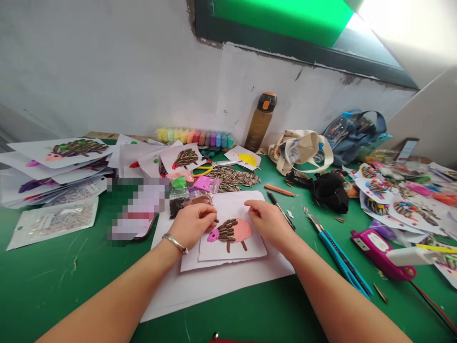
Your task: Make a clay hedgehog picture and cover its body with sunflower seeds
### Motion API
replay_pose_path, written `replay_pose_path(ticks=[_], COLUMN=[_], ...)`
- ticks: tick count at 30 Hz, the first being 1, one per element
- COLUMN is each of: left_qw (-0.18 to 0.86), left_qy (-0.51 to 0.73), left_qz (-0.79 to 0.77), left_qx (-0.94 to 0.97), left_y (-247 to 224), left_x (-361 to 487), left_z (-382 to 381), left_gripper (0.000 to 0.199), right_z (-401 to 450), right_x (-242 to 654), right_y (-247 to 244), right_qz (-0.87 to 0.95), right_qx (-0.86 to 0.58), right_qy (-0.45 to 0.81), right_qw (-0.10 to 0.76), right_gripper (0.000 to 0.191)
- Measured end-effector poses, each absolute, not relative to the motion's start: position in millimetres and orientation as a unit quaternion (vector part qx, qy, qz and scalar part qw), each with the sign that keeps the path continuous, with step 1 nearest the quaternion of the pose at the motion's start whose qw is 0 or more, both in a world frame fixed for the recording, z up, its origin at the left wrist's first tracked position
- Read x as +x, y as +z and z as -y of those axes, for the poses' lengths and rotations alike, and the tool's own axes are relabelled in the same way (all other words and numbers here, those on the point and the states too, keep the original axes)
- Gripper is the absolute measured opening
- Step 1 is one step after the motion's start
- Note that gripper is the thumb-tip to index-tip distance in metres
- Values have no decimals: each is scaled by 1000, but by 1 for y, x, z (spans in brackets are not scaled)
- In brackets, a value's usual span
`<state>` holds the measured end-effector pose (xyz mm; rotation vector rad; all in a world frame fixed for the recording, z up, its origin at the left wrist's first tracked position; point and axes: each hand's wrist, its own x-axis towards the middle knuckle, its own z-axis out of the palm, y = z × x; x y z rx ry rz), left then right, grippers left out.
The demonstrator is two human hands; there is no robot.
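A white card [250,251] lies on larger white paper in front of me. It bears a hedgehog picture: a pink clay body [244,229], a purple head [213,236], brown legs and striped sunflower seeds [227,229] stuck in rows on the left part of the body. My left hand [194,224], with a silver bangle at the wrist, is closed in a pinch above the head; a small dark tip, which looks like a sunflower seed, shows at the fingertips. My right hand [267,220] rests at the card's right side, index finger stretched out, other fingers partly hidden.
Behind the card lie a heap of sunflower seeds [235,178] and bagged clay [205,185]. Finished cards [76,151] are stacked left, near a phone [143,209]. To the right are a pen [280,208], blue tweezers [344,262] and a magenta glue-gun-like device [382,252]. A bottle [259,124] stands behind.
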<state>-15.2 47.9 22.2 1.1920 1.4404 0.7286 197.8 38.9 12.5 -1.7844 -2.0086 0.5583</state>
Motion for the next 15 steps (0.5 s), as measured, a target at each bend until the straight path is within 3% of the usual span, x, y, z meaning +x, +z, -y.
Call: replay_pose_path(ticks=[5, 10, 15], left_qw=[534, 558, 598], left_qy=[317, 355, 355], left_qz=[-594, -563, -520], left_qx=[512, 497, 496], left_y=[27, 32, 35], left_x=[-17, -17, -14], left_z=[-46, -43, -38], left_gripper=[6, 15, 21], right_z=[-54, -44, -19], right_x=[196, 185, 161], right_y=[-2, 11, 28], right_qz=[734, 770, 824], right_qx=[-595, -553, -460], right_qy=[177, 72, 152], right_qw=[274, 311, 295], right_gripper=[34, 22, 13])
